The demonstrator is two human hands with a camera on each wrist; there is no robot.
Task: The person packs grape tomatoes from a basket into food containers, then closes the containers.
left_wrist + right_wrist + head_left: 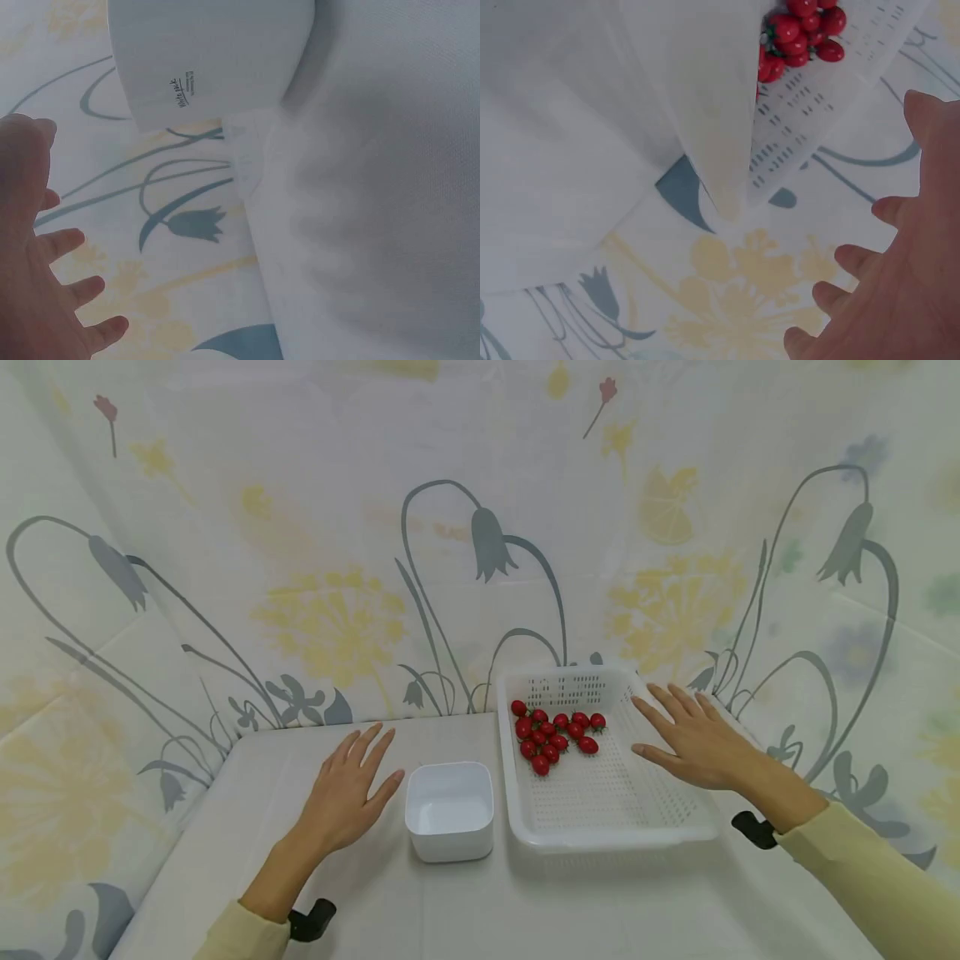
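Several red cherry tomatoes point(550, 737) lie at the left and back of a white perforated plastic basket point(611, 837). To the basket's left stands a small white square container point(452, 847) with no lid on. My left hand point(343, 802) hovers just left of that container, fingers spread and holding nothing. Over the basket's right side, my right hand point(693, 739) is held with straight fingers, apart from the tomatoes. In the left wrist view, small dark print shows on the container's side point(217, 67). The right wrist view shows the tomatoes point(802, 34) beyond the basket wall point(712, 112).
A white cloth point(247, 793) covers the table. Behind it and at both sides hangs a pale curtain point(450, 635) printed with flowers. Dark wrist mounts point(312, 920) are strapped below both hands, near the sleeves.
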